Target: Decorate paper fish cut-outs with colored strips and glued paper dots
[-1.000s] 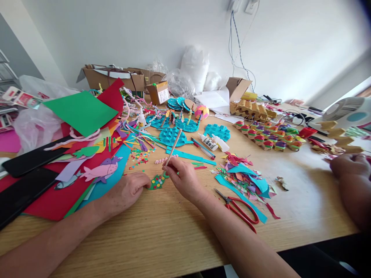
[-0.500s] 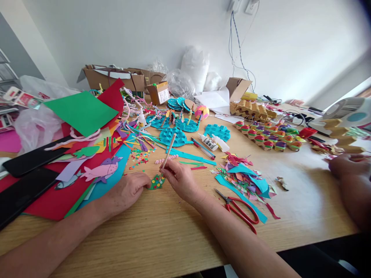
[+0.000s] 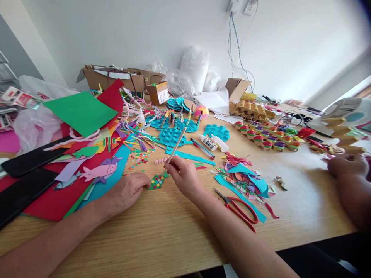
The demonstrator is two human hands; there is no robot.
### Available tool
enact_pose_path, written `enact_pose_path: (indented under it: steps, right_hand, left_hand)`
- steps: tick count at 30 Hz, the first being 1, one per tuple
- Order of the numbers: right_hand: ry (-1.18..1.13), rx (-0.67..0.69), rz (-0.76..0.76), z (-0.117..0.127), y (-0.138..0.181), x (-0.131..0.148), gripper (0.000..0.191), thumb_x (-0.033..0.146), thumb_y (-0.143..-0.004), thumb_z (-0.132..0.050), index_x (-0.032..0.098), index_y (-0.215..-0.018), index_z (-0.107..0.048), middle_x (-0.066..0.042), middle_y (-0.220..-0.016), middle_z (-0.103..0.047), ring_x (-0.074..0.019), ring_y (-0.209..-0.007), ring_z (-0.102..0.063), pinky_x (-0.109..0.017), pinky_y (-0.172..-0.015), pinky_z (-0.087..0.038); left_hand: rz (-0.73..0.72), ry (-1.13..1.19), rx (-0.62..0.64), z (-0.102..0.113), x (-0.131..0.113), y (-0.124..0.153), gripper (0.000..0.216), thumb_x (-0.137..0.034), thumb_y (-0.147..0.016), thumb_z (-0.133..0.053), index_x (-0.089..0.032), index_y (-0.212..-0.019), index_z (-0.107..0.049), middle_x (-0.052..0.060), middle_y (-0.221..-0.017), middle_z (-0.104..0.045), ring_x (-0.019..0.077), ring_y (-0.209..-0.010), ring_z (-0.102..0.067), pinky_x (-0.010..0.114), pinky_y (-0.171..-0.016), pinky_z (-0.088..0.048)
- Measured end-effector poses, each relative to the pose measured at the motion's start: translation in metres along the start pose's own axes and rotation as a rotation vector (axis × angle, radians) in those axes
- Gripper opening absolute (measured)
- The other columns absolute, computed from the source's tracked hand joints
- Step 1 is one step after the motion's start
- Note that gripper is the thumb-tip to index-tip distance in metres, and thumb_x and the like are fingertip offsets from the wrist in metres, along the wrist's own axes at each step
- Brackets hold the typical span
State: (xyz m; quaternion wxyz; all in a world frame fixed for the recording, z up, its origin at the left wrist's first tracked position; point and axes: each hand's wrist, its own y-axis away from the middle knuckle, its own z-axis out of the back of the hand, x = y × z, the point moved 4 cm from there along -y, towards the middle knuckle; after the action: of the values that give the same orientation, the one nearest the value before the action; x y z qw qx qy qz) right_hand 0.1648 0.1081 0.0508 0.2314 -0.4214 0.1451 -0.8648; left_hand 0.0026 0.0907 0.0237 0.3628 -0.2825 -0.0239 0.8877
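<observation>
My right hand [image 3: 183, 177] pinches a thin wooden stick [image 3: 177, 145] that slants up and away, its lower tip near a small green cutout [image 3: 157, 181] covered in coloured dots. My left hand [image 3: 127, 191] lies curled on the wooden table [image 3: 162, 231], its fingertips pressing the left edge of that green cutout. A pink paper fish [image 3: 100, 171] lies on blue and red sheets just left of my left hand.
Red scissors [image 3: 240, 210] lie right of my right forearm beside a heap of paper scraps [image 3: 245, 177]. Glue bottles [image 3: 213, 142], teal cutouts [image 3: 172, 136] and painted egg cups [image 3: 268, 135] sit farther back. Another person's hand [image 3: 348, 166] rests at the right edge. Cardboard boxes [image 3: 113, 77] line the wall.
My right hand swung the stick: it leaned left half a second ago and now tilts right again, hand shifted slightly right. My left hand stayed on the green cutout.
</observation>
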Motion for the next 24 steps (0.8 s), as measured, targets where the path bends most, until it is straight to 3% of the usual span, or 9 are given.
enact_pose_path:
  steps: [15, 24]
  right_hand:
    - [0.096, 0.042, 0.044, -0.0059, 0.0003, -0.0008, 0.013, 0.017, -0.082, -0.047, 0.019, -0.069, -0.048, 0.000, -0.064, -0.055, -0.0121, -0.059, -0.049, -0.021, -0.056, -0.035]
    - [-0.001, 0.057, 0.022, -0.0044, 0.0002, -0.0004, 0.010, 0.014, -0.082, -0.046, 0.019, -0.075, -0.050, -0.001, -0.067, -0.059, -0.0123, -0.060, -0.055, -0.021, -0.058, -0.039]
  left_hand:
    - [0.008, -0.002, 0.003, 0.0009, -0.0015, -0.0007, 0.031, 0.001, -0.065, -0.032, -0.018, -0.071, -0.055, 0.001, -0.071, -0.061, 0.0134, -0.070, -0.058, 0.023, -0.064, -0.045]
    - [0.004, -0.009, 0.007, 0.0011, -0.0016, 0.0004, 0.030, 0.000, -0.068, -0.031, -0.017, -0.072, -0.056, 0.001, -0.071, -0.060, 0.0135, -0.070, -0.058, 0.023, -0.065, -0.045]
